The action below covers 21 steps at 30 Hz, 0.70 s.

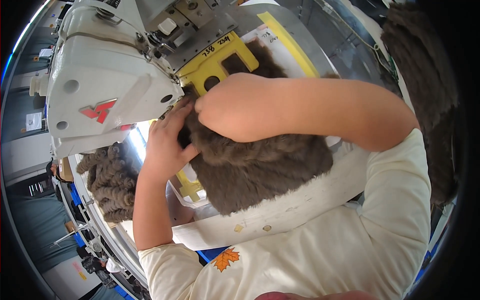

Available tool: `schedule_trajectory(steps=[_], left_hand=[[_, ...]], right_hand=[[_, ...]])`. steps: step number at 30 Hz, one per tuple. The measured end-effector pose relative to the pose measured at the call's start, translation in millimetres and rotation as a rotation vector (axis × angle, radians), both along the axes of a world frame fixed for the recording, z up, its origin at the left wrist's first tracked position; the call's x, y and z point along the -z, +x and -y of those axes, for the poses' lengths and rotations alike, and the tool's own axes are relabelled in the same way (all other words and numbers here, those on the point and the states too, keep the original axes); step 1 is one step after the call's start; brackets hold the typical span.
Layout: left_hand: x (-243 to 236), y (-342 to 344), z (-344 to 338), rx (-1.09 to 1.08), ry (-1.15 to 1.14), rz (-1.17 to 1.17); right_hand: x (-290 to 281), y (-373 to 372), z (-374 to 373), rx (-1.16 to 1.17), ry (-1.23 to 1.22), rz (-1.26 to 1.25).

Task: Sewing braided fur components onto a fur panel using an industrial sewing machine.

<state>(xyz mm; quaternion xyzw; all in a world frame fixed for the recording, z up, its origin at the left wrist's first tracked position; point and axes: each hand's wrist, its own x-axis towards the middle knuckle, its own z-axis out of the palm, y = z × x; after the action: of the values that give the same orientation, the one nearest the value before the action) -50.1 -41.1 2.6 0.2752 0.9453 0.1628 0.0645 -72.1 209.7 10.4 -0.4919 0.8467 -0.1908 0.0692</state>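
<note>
A brown fur piece [260, 175] lies across the bed of a white sewing machine [120, 80], its front part draped toward me. My left hand [170, 137] rests beside the machine head with its fingers stretched along the fur's left edge and the thumb apart. Curled into a fist, my right hand [232, 107] presses down on the fur close to the left fingertips. Its own fingertips are hidden underneath, where it grips the fur. Just behind this hand is a yellow plate [220, 55] with cut-out openings and handwriting. The hands and machine head hide the needle area.
Rolled or bunched brown fur strips [112, 182] sit to the left of the machine. More dark fur [422, 85] hangs at the far right. A yellow strip [287, 42] runs along the back of the metal bed. A white table edge [280, 215] curves before me.
</note>
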Motion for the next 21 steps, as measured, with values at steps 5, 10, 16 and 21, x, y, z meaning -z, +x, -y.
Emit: schedule_trajectory(steps=[5,10,16,21], left_hand=[[-5.3,8.7,-7.1,-0.014,-0.032,0.026],[-4.4,6.6,-13.5,-0.025,-0.013,0.041],[-4.8,8.8,-9.0,-0.037,-0.003,0.045],[-2.1,16.9,-10.8,-0.026,0.026,-0.050]], right_hand=[[-11.5,10.3,0.7,-0.042,0.037,0.017],[-24.9,7.0,-0.4,-0.028,0.136,0.086],[-17.3,6.2,1.7,-0.047,0.127,0.138],[-18.2,18.4,-4.5,-0.019,0.145,0.217]])
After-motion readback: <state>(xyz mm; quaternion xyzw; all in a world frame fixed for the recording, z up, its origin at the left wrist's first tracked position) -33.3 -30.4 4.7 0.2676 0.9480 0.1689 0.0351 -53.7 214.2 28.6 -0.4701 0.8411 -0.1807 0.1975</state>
